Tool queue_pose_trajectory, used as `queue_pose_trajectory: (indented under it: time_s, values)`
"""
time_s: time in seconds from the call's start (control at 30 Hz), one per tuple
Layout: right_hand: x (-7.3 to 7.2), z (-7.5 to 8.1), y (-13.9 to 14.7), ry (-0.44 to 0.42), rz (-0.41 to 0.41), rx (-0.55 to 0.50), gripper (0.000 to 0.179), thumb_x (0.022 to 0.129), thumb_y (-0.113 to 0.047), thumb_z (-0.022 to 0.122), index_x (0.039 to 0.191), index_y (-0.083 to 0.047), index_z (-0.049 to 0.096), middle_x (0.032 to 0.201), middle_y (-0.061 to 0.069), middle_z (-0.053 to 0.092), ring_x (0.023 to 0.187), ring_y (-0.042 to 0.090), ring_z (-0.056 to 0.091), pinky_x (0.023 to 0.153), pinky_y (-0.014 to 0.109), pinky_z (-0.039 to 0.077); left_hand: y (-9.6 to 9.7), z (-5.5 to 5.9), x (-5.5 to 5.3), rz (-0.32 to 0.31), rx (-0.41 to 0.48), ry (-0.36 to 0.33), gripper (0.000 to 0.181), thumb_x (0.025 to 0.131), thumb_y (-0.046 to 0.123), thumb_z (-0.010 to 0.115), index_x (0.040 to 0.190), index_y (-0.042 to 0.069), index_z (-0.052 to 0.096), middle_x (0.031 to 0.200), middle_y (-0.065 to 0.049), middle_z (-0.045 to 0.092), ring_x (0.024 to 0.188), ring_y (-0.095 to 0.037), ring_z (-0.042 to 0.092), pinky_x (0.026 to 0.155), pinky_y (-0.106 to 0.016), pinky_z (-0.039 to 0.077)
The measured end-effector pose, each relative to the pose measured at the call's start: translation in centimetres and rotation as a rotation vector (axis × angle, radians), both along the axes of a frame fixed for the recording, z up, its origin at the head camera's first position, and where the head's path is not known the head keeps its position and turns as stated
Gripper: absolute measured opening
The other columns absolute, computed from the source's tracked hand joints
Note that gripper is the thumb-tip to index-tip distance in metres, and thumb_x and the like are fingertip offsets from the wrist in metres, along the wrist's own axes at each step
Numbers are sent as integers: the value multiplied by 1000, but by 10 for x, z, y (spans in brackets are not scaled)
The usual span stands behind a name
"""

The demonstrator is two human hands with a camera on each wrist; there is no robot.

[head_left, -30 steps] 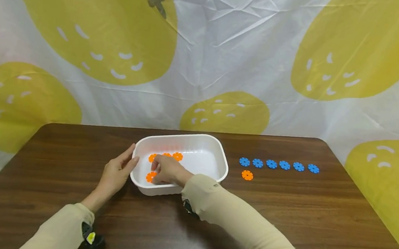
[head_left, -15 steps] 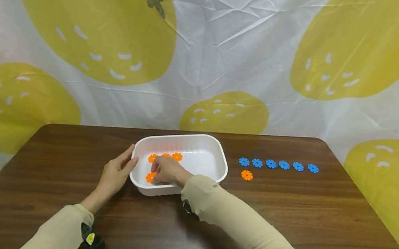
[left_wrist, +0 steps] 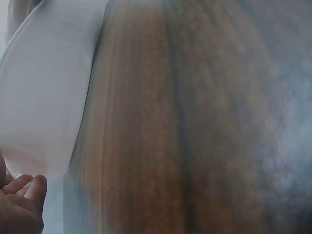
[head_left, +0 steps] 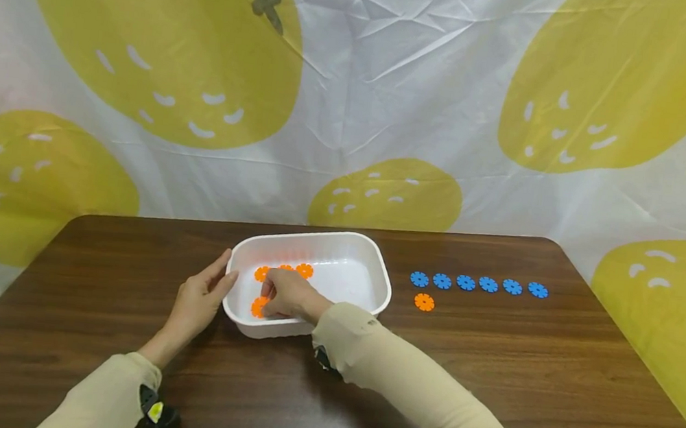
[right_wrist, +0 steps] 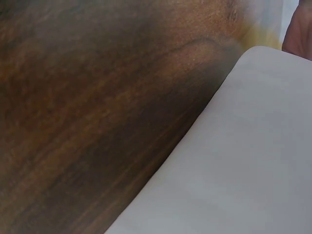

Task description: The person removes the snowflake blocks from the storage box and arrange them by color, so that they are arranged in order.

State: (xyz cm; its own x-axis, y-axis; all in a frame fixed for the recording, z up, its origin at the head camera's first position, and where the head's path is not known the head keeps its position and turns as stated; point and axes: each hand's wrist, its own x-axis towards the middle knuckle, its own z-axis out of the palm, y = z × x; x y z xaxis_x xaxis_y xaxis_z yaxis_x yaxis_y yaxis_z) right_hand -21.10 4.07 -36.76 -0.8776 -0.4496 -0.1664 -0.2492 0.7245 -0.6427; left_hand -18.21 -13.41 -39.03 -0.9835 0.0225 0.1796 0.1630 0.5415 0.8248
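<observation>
A white plastic basin stands on the table with several orange snowflake discs on its floor. My left hand grips the basin's left end, thumb at the rim and fingers along the outer wall; in the left wrist view its fingertips are at the wall's lower end. My right hand reaches over the near rim into the basin, fingers bent down among the discs. Close by its thumb lies another orange snowflake disc. The right fingertips are partly hidden, and I cannot tell whether they pinch a disc.
Right of the basin, several blue snowflake discs lie in a row on the brown wooden table. One orange snowflake disc sits below the row's left end. Behind the table hangs a white cloth with yellow fruit shapes.
</observation>
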Motion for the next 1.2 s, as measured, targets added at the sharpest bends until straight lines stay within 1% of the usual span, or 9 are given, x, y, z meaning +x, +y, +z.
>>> queue_pose_trajectory:
  time_s: [0.13, 0.23, 0.27, 0.37, 0.5, 0.63, 0.87, 1.13, 1.2]
  values:
    - [1, 0, 1, -16, -10, -49, 23, 71, 1, 77, 86, -1, 60, 69, 0, 52, 62, 9, 47, 54, 16, 39, -1, -1, 0, -2, 3, 12, 50, 97, 27, 53, 141, 6, 43, 136, -17, 48, 118, -31, 53, 99, -45, 44]
    - [1, 0, 1, -40, -29, -93, 22, 71, 4, 76, 84, 0, 59, 66, 0, 53, 55, 9, 48, 49, 15, 39, -1, -3, 0, -2, 13, 47, 53, 96, 33, 53, 140, 5, 44, 134, -19, 50, 116, -33, 54, 97, -48, 44]
    - [1, 0, 1, -48, -36, -106, 21, 71, 4, 76, 83, 0, 59, 64, 0, 53, 53, 8, 48, 47, 15, 39, 0, -4, 0, 7, 12, 69, 53, 95, 35, 54, 138, 5, 46, 132, -20, 51, 113, -32, 56, 95, -44, 47]
    - [0, 0, 2, -67, -56, -131, 20, 72, 5, 75, 81, -1, 59, 59, 0, 52, 46, 8, 47, 43, 15, 38, 0, -5, 0, 3, 14, 92, 55, 95, 39, 54, 138, 5, 46, 131, -22, 51, 112, -33, 57, 93, -45, 48]
    - [-1, 1, 3, -39, -70, -138, 17, 73, 5, 73, 80, -2, 59, 55, -2, 49, 44, 7, 44, 41, 15, 36, -1, -4, 0, -11, 16, 51, 53, 96, 33, 54, 140, 5, 44, 135, -20, 48, 116, -34, 54, 97, -48, 44]
    - [-2, 4, 5, -28, -95, -177, 15, 74, 5, 70, 79, -3, 59, 53, -1, 49, 43, 8, 44, 40, 15, 37, -1, -1, -1, -5, 0, 12, 50, 97, 26, 54, 141, 5, 43, 137, -17, 48, 118, -31, 53, 99, -45, 43]
    - [0, 11, 19, -93, -147, -311, 15, 77, 3, 71, 85, -2, 59, 58, 1, 52, 43, 11, 45, 42, 17, 42, -1, -1, 1, -2, -13, 13, 49, 96, 24, 55, 141, 5, 43, 136, -18, 48, 117, -32, 54, 99, -46, 43]
    - [0, 20, 49, -74, -190, -378, 18, 78, 0, 70, 92, 4, 59, 56, 0, 53, 43, 10, 46, 42, 18, 41, -1, -1, 1, 3, -6, 2, 49, 97, 24, 54, 141, 6, 42, 138, -16, 46, 117, -31, 54, 99, -45, 43]
    - [1, 23, 57, -66, -207, -390, 20, 78, 1, 70, 94, 5, 60, 58, 4, 56, 43, 10, 46, 42, 18, 41, -1, -1, 1, 1, -4, -2, 50, 97, 24, 54, 141, 7, 42, 138, -16, 45, 117, -31, 54, 100, -45, 43]
